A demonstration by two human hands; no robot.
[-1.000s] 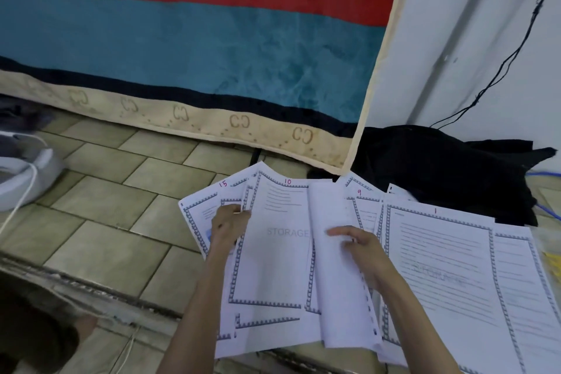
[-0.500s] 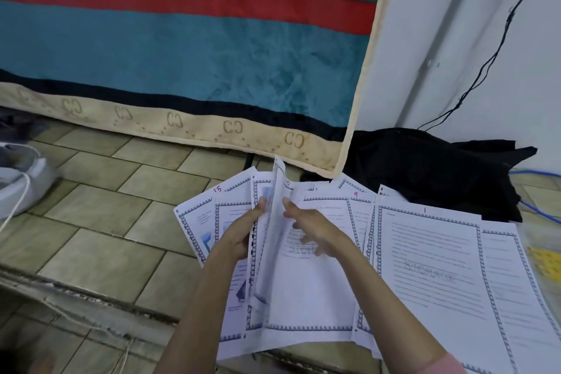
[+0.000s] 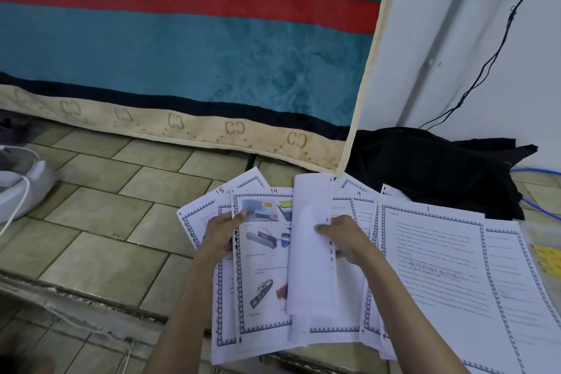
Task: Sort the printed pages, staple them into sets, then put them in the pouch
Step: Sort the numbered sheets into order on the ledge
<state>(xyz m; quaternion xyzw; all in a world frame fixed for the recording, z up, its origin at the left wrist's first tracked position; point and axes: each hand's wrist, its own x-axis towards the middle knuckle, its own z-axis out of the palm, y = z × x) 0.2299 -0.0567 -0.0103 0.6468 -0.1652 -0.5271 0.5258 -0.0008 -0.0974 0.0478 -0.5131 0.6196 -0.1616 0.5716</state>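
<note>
Printed pages (image 3: 431, 267) fanned out on tiled floor (image 3: 100, 222), spread from 9 o'clock to 3 o'clock across lower half of view. Long axes mostly run from 6 toward 12 o'clock, tops pointing at 12; leftmost sheets tilted toward 11, rightmost toward 1. Bordered frames on each sheet; pink handwritten numbers at top edges.

Page 15 (image 3: 197, 215) at far left of fan, top leaning toward 11 o'clock. Page 14 (image 3: 264, 267) just right of it, overlapping, printed side up with coloured pictures of devices, long axis nearly straight 6 to 12. Page 9 (image 3: 355, 200) partly covered, only top strip visible. Page 1 (image 3: 437, 252) at right, text-filled, faint "STORAGE" watermark, top tilted slightly toward 11 o'clock.

Left hand (image 3: 221, 234) at left of fan, fingers curled over left edge of page 14, thumb on top, grasping that part of stack. Right hand (image 3: 346, 237) at centre, fingers pinching turned sheet (image 3: 309, 252), blank back side showing, lifted and curled, long axis 6 to 12, punched edge toward 3 o'clock.

Teal blanket (image 3: 188, 64) with red stripe and beige trim hanging at 12 o'clock. Black cloth (image 3: 434, 167) heaped at 2 o'clock against white wall, touching top edges of right-hand pages. Black cable (image 3: 498, 48) running down wall. White appliance (image 3: 21, 185) with cord at 9 o'clock, well apart from pages. Yellow item (image 3: 546, 261) at 3 o'clock edge, blurred, kind not clear.
</note>
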